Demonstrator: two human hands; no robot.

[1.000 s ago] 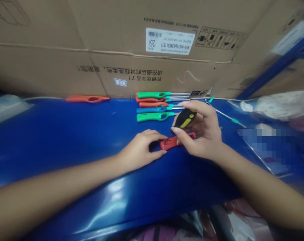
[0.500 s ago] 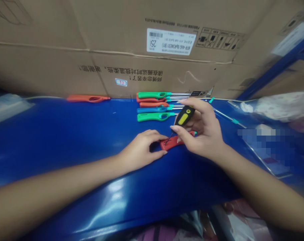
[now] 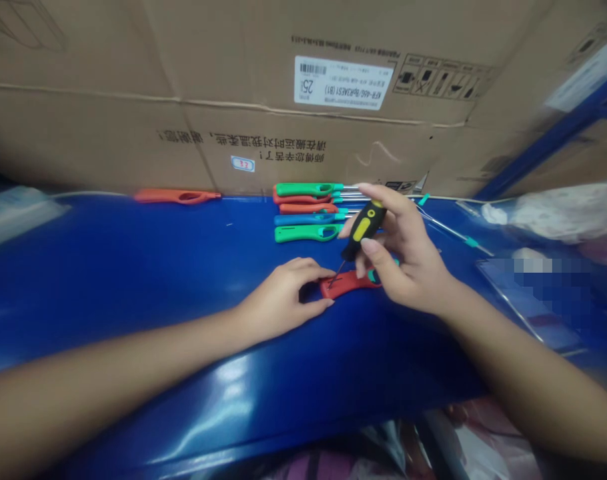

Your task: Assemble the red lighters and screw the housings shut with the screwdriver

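Note:
A red gas lighter (image 3: 347,285) lies flat on the blue table, its butt end pointing left. My left hand (image 3: 283,295) grips that end between thumb and forefinger. In my right hand (image 3: 414,257) is a small black and yellow screwdriver (image 3: 364,231), tilted, with its thin shaft running down to the lighter's left end. Its tip meets the red body near the slot; I cannot tell how well it is seated. My right fingers partly cover the lighter's trigger side.
Behind my hands, several lighters are lined up, among them a green lighter (image 3: 303,233) and a blue lighter (image 3: 303,219). An orange lighter body (image 3: 178,196) lies left, by the cardboard box (image 3: 108,147). Metal lighter tubes (image 3: 451,232) and a plastic bag (image 3: 558,210) are right.
My right hand has shifted its fingers on the screwdriver; the handle has tipped and moved slightly down and left. More of the lighter's trigger end shows. My left hand stays put.

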